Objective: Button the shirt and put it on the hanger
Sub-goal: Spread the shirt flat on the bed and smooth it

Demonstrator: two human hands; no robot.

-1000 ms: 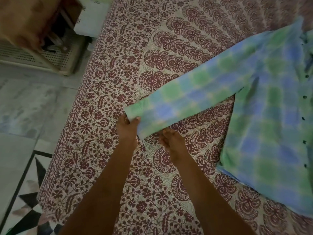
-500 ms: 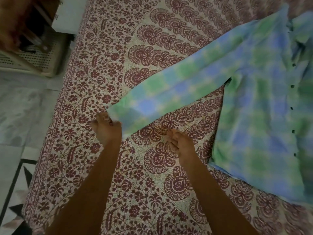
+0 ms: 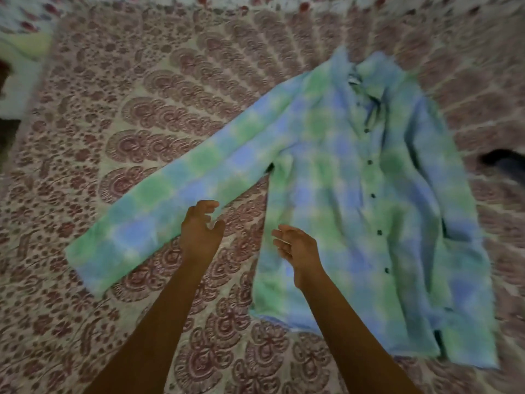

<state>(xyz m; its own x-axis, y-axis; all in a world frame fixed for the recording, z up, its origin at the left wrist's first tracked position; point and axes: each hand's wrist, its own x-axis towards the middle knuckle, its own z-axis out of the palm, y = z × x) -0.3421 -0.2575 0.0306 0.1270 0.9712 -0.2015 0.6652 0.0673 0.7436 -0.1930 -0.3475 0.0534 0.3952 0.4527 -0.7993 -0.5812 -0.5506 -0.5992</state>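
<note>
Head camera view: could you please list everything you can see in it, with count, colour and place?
shirt: one, green and blue check, spread flat on the bedspread, one sleeve stretched out to the left
buttons: five visible, dark, in a line down the shirt front
bedspread: one, cream with maroon print, under everything
floral cloth: one, white with red flowers, along the top edge
dark object: one, black, at the right edge, too blurred to name
left hand: one, fingers loosely curled, at the sleeve's lower edge
right hand: one, fingers relaxed, over the shirt's near side
</note>
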